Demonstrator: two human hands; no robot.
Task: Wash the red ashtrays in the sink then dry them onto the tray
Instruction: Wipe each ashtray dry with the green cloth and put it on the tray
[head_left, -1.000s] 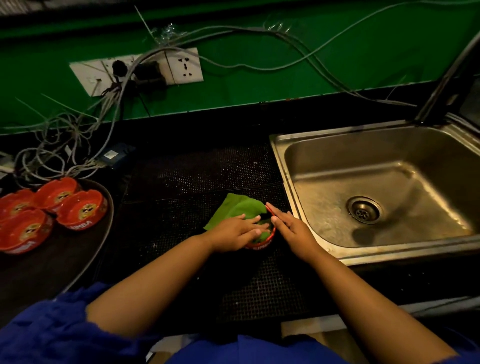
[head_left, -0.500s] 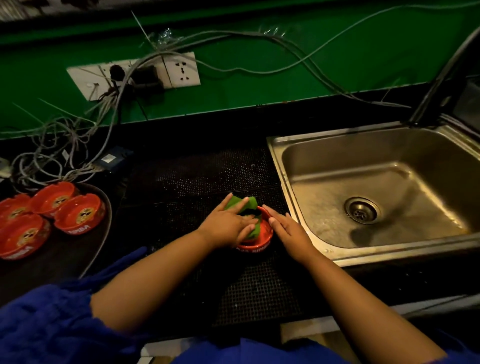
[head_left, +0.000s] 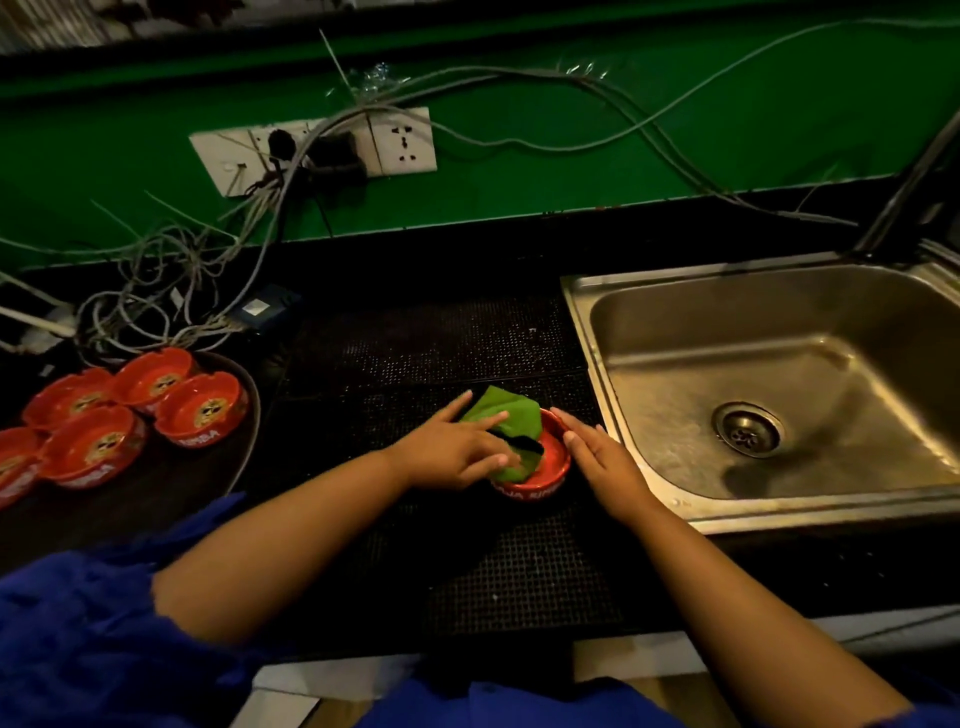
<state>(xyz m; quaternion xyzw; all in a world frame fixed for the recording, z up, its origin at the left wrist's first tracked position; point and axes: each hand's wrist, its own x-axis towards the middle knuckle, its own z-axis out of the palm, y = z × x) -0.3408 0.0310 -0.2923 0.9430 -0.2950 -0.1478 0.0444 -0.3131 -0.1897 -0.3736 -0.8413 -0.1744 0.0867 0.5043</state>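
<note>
Judged the drying step to be in hand, done beside the sink and not in it. Found one round red ashtray with white lettering on its wall upright on the black perforated rubber mat, just left of the rim of the rectangular stainless-steel sink. Saw a crumpled green cloth pressed into the ashtray's bowl under the left hand, fingers nearly straight, index laid across the fabric. Made out no clear pinch on it. Saw the right hand laid against the ashtray's right rim, fingers straight and close together, curled round nothing, seemingly only steadying.

Expected next: finish wiping the bowl, lift the cloth clear, then carry the ashtray well to the left, to the dark round tray. Would call for a real grip on the rim in place of the flat steadying touch, and for a bare patch of tray, likeliest toward its near side.

Counted six ashtrays in all: the one under the cloth and five more red ashtrays clustered on the tray, the leftmost cut off by the frame edge. Counted one cloth, one tray, one sink, one mat.
</note>
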